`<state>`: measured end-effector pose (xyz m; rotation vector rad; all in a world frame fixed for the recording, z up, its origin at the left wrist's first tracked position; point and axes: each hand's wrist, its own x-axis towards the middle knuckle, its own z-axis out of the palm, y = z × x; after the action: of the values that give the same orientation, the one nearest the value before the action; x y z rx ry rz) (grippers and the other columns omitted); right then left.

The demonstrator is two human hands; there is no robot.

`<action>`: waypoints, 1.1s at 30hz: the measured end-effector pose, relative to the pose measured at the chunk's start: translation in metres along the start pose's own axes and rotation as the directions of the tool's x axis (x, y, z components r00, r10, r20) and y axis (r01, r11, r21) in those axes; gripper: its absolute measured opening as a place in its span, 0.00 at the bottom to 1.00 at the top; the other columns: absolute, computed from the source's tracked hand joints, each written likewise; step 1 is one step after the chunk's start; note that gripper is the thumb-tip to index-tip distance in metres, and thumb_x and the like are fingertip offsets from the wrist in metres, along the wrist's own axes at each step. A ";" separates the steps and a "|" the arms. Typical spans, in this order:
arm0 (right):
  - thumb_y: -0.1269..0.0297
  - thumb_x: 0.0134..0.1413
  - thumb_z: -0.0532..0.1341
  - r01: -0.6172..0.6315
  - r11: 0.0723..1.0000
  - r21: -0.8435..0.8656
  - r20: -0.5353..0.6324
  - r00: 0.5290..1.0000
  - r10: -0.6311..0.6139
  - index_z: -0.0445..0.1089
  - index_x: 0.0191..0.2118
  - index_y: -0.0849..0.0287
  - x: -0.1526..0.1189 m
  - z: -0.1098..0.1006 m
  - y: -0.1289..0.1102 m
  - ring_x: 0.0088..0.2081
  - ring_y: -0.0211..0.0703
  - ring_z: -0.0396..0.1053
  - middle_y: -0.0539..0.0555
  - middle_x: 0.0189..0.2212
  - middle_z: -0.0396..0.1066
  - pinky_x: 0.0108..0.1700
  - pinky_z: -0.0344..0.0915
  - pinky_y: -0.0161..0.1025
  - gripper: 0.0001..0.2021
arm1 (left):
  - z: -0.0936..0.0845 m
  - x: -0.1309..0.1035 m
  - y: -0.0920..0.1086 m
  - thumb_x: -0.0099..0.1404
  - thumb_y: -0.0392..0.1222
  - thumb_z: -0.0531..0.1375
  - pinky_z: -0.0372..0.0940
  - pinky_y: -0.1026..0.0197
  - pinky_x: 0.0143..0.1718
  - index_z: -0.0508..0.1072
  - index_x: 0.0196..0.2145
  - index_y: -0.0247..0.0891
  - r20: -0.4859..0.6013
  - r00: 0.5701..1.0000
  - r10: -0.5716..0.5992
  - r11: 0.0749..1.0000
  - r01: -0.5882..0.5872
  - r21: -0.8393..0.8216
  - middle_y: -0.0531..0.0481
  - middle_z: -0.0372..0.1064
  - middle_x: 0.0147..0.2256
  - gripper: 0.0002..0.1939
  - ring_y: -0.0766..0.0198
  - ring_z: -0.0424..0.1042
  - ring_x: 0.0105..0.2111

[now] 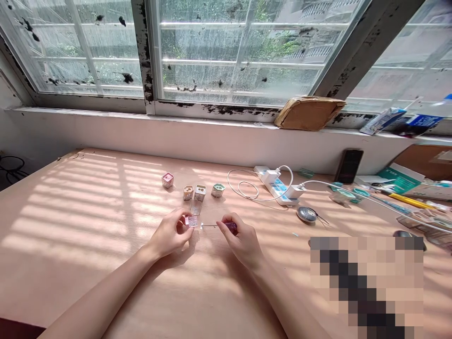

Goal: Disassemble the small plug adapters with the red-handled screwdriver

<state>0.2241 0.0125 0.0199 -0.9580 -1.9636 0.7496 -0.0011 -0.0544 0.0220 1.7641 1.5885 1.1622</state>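
Observation:
My left hand (173, 231) pinches a small clear pink box-like piece (191, 221) between thumb and fingers. My right hand (240, 238) is closed around the dark purple handle of a screwdriver (211, 225), its thin shaft pointing left toward that piece. At the shaft's tip sits a tiny whitish bit (201, 226), too small to name. Just beyond my hands lies a clear plastic cover (195, 207). Behind it stand small two-hole pencil sharpeners: an orange one (188, 192), a pale one (200, 192) and a green one (218, 189). A pink faceted container (167, 180) stands farther left.
A white power strip (277, 187) with plugs and looping cables lies at the back right. Near it are a round dark object (306, 214), a leaning phone (349, 165) and a yellow pencil-like tool (411, 200). Blurred blocks cover the lower right.

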 end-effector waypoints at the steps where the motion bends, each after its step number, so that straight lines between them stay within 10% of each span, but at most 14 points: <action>1: 0.52 0.65 0.58 -0.001 1.000 0.001 0.001 1.000 0.001 0.64 0.32 0.55 0.000 0.000 0.000 0.22 0.37 0.59 0.46 0.23 0.62 0.26 0.57 0.35 0.14 | 0.000 0.000 0.000 0.63 0.38 0.61 0.71 0.62 0.39 0.74 0.44 0.40 0.002 1.000 -0.002 1.000 0.002 0.001 0.48 0.74 0.39 0.11 0.62 0.74 0.36; 21: 0.42 0.59 0.63 -0.121 0.972 0.201 -0.075 0.987 0.139 0.66 0.30 0.56 0.004 0.002 0.003 0.22 0.36 0.57 0.47 0.21 0.61 0.23 0.55 0.34 0.21 | -0.001 -0.001 -0.003 0.63 0.39 0.61 0.72 0.60 0.38 0.73 0.45 0.39 -0.010 1.000 -0.011 1.000 0.011 0.007 0.47 0.75 0.39 0.11 0.61 0.74 0.35; 33: 0.46 0.43 0.73 -0.390 0.430 0.814 0.111 0.831 0.545 0.63 0.26 0.58 0.015 -0.009 0.004 0.14 0.29 0.49 0.43 0.15 0.59 0.16 0.47 0.30 0.23 | 0.003 -0.002 0.003 0.63 0.36 0.61 0.71 0.56 0.48 0.73 0.46 0.41 -0.029 0.998 0.060 0.998 -0.061 -0.032 0.46 0.74 0.48 0.13 0.59 0.74 0.44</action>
<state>0.2272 0.0283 0.0273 -0.9114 -0.9184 1.6582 0.0027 -0.0563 0.0222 1.7933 1.5322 1.2394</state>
